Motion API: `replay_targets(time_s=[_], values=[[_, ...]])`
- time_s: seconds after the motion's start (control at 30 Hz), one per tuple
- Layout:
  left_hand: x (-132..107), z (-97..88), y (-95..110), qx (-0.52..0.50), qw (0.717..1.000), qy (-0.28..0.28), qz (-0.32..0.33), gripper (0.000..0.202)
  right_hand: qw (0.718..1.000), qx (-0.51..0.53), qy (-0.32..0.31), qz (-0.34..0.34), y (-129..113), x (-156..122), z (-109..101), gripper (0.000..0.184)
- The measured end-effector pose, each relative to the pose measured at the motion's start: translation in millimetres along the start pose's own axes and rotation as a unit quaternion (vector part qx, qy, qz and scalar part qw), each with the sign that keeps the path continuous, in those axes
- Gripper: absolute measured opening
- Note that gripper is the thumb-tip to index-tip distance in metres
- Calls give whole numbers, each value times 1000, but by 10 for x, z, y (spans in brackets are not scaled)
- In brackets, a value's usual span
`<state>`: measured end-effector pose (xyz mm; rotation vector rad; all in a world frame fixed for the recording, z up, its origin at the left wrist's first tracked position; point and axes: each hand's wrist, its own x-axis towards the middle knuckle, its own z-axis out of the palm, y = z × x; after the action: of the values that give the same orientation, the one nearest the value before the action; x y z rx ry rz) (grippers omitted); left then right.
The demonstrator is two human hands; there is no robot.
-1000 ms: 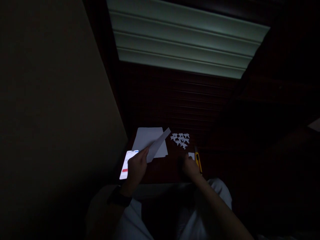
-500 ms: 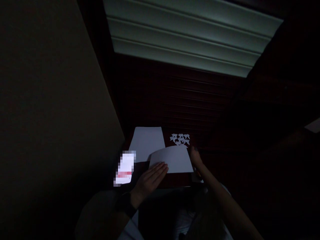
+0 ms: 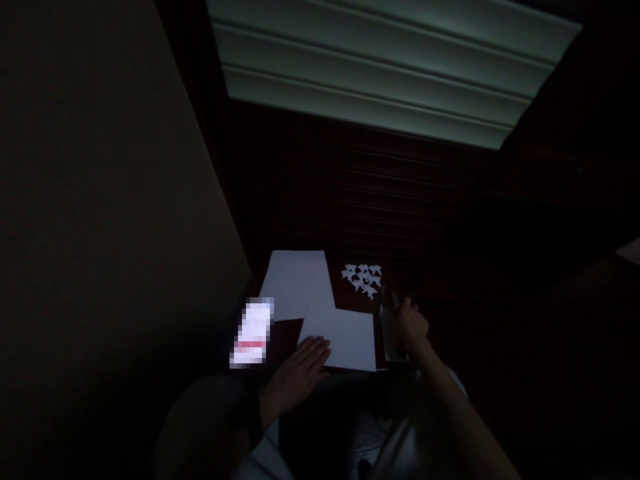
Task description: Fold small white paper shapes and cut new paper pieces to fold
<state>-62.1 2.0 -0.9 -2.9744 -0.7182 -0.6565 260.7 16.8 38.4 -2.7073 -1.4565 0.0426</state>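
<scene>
My left hand (image 3: 300, 373) lies flat with its fingers out on the lower left of a white sheet of paper (image 3: 350, 337). That sheet rests on the table and overlaps another white sheet or stack of paper (image 3: 295, 280) behind it. At the table's right side, my right hand (image 3: 413, 323) is closed on what looks like scissors (image 3: 395, 301). Narrow grey blades poke up past the fingers, and the grip is mostly hidden in the dark. Under this hand is another white piece (image 3: 391, 333). Several small white paper cutouts (image 3: 364, 277) lie in a cluster behind the sheet.
A lit phone screen (image 3: 251, 333), blurred out, is at the table's left. The dark table (image 3: 287, 333) stands against a slatted dark panel (image 3: 350, 180) with pale slats above. A plain wall (image 3: 100, 200) rises on the left. The room is very dim.
The front sheet has come down flat and nearer to me, its raised edge lowered. My right hand has left its right edge and now grips the scissors. My left hand stays on the sheet.
</scene>
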Motion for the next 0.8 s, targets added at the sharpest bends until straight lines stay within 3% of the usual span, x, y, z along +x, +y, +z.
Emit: replay_targets(time_s=[0.17, 0.3, 0.5, 0.67, 0.8], values=[[352, 38, 259, 5, 993, 20, -112, 47, 1000, 1, -5, -2, 20, -198, 128, 42], [561, 103, 342, 28, 981, 43, -188, 48, 996, 91, 6, 6, 4, -178, 87, 32], [558, 189, 336, 37, 975, 43, -215, 53, 973, 229, 0, 9, 116, -149, -3, 26], [551, 224, 334, 41, 974, 39, -221, 54, 933, 356, -35, -35, -122, -270, 88, 24], [552, 236, 342, 45, 973, 47, -222, 54, 924, 380, -6, -36, -293, -302, 150, 23]])
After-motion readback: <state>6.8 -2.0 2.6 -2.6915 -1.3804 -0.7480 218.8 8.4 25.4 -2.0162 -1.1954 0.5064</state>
